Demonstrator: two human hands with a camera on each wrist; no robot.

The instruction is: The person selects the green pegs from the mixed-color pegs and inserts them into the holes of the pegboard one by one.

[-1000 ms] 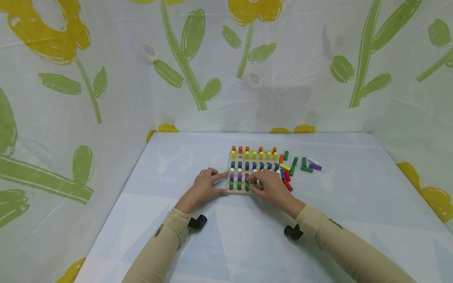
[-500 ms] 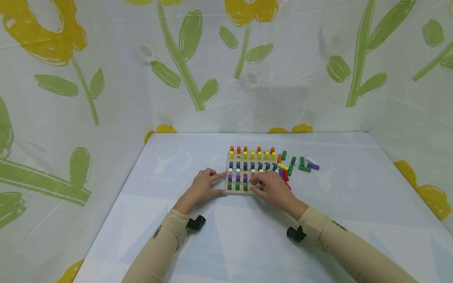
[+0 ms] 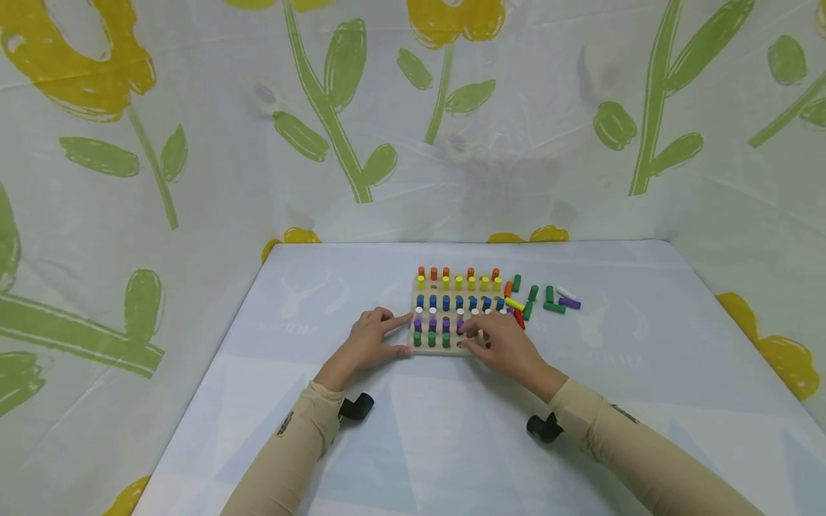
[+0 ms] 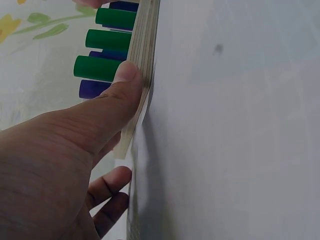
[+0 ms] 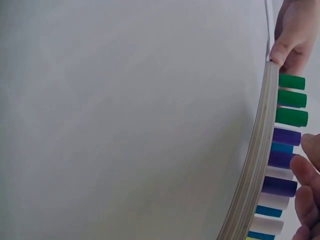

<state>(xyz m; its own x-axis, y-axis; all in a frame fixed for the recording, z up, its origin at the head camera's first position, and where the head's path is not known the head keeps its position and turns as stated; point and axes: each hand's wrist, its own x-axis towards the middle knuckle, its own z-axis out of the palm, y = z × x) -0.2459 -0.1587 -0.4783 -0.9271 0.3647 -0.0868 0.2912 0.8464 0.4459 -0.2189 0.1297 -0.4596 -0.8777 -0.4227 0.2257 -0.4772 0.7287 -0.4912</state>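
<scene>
"From here, what's the R hand (image 3: 510, 345) got?"
"Fingertips (image 5: 303, 171) right at a purple peg (image 3: 460, 326) on the board (image 3: 439, 351), can't tell if pinched"
"& the L hand (image 3: 369, 338)?"
"Fingers spread, thumb & idx on board edge, L of that grip; loose pegs (image 3: 554, 308) beyond it, to the R"

We see a pale rectangular wooden pegboard (image 3: 439, 292) at centre frame, matt, its edge layered like plywood; smooth, painted-looking green cylindrical pegs (image 4: 100, 68); a smooth, matt pale bench (image 3: 439, 444) below; a creased, plastic-looking flower-printed sheet (image 3: 219, 143) across the top; beige cloth sleeves (image 3: 287, 451) at bottom.
</scene>
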